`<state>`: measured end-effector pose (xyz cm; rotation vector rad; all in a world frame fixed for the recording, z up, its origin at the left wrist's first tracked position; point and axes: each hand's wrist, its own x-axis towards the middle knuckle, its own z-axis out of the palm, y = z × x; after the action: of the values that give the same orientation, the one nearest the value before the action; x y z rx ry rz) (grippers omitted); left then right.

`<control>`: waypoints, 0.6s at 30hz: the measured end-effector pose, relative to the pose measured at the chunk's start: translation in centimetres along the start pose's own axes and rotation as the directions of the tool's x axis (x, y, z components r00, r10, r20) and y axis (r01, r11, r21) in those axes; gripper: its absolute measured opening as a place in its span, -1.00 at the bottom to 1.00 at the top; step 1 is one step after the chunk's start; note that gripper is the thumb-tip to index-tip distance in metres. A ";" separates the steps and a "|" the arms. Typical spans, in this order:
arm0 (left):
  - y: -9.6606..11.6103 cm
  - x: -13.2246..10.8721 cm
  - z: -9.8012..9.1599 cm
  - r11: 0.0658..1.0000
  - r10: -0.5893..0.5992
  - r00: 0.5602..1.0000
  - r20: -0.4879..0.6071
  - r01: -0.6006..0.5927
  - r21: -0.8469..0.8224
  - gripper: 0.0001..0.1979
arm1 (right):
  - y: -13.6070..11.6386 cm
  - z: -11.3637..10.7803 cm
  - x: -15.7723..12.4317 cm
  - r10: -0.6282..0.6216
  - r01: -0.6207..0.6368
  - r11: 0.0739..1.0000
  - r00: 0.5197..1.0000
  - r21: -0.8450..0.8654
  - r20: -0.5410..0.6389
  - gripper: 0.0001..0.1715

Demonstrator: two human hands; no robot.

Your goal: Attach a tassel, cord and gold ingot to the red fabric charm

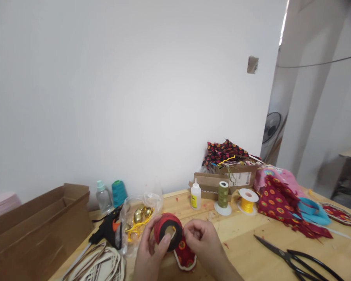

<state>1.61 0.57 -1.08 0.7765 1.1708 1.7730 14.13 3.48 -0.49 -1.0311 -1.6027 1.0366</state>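
My left hand [152,244] is wrapped round a spool of red thread or ribbon [160,226], its dark round end with a hollow core turned towards me. Close to the spool's right side, my right hand [201,238] has thumb and fingers pinched together; whatever is between them is too small to make out. Below the hands, near the table's front, shows a red patterned fabric piece [187,255] with a white edge. Part of it is hidden behind the spool and my right hand.
Left are a cardboard box [41,230], a black glue gun [108,230] and a plastic bag [156,203] of gold bells. Behind stand a glue bottle [195,197], green thread [223,195] and yellow cord [247,201]. Right lie black scissors [286,255] and red cloth [276,203].
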 end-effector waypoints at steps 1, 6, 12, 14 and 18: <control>0.0 0.0 0.0 1.000 -0.012 1.000 -0.013 0.012 -0.007 -0.60 | 0.1 0.0 0.1 0.021 -0.021 0.999 1.000 0.030 0.011 -0.81; -0.3 0.0 -0.1 0.992 -0.116 0.993 -0.022 0.115 -0.059 -0.58 | 0.5 0.0 0.2 0.001 -0.002 0.997 1.000 0.080 0.007 -0.80; -0.3 0.0 -0.3 0.982 -0.169 0.984 0.056 0.173 -0.081 -0.51 | 0.2 -0.4 -0.2 -0.114 0.111 0.992 0.992 -0.056 -0.046 -0.78; 0.0 0.2 -0.4 0.990 -0.138 0.988 0.062 0.139 -0.006 -0.54 | 0.1 -0.8 -0.2 -0.203 0.198 0.969 0.979 -0.151 -0.020 -0.81; 0.4 0.6 -1.0 0.980 -0.001 0.996 0.088 -0.017 0.199 -0.59 | -0.1 -1.4 -0.2 -0.338 0.344 0.885 0.938 -0.315 0.074 -0.75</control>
<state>0.40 0.67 -1.08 0.9680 1.3014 1.6273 15.53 3.47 -0.13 -0.9038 -1.9284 0.5543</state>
